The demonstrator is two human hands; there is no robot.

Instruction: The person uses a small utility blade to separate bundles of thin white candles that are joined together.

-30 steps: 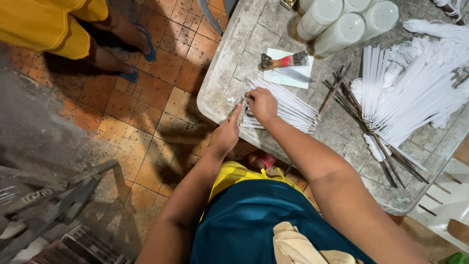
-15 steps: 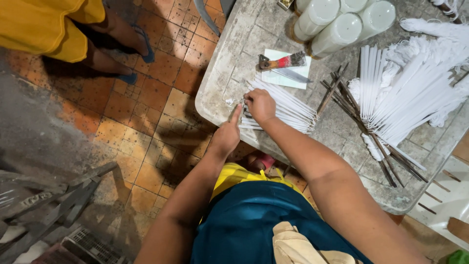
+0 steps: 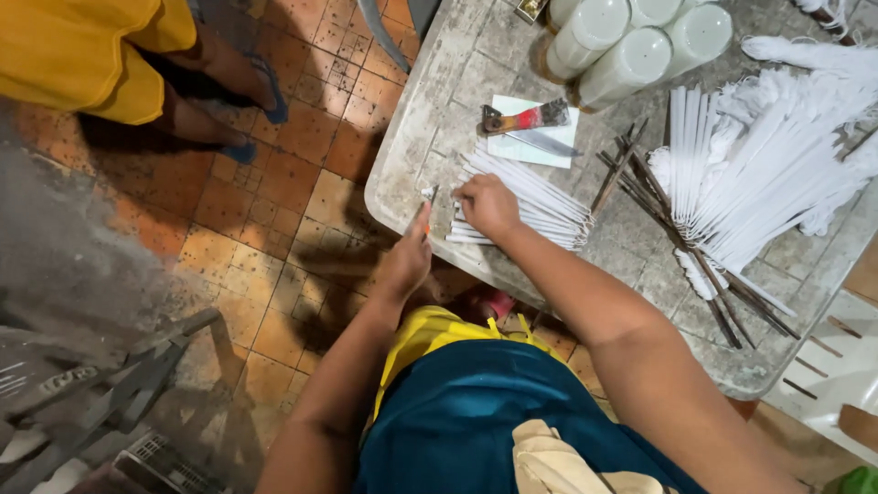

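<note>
Hands work at the near-left corner of a stained grey table (image 3: 430, 119), seen from above. The right hand (image 3: 487, 203) rests palm down on a bundle of thin white sticks (image 3: 530, 201), its fingers curled and pressed onto the end of the bundle that lies closest to the table's edge. The bundle fans away from that hand toward 3 o'clock. The left hand (image 3: 407, 261) sits just off the table edge, at 7 o'clock from the right hand, and pinches a slim blade-like tool (image 3: 428, 203) between thumb and fingers; the tool's tip points up toward the stick ends, just beside them. Whether the tip touches them cannot be told.

At 12 o'clock from the bundle lies a white sheet of paper (image 3: 521, 142) with a knife with a red handle (image 3: 523, 119) on top of it. Further up, at 1 o'clock, stand three white cylinders (image 3: 631, 41) close together. At 3 o'clock, well apart from the hands, a big heap of white sticks (image 3: 768, 174) spreads across the table, with dark thin rods (image 3: 677, 238) lying partly under it.

On the tiled floor (image 3: 274, 229) at 10 o'clock stands another person in yellow shorts (image 3: 82, 50) and blue sandals (image 3: 271, 91).
</note>
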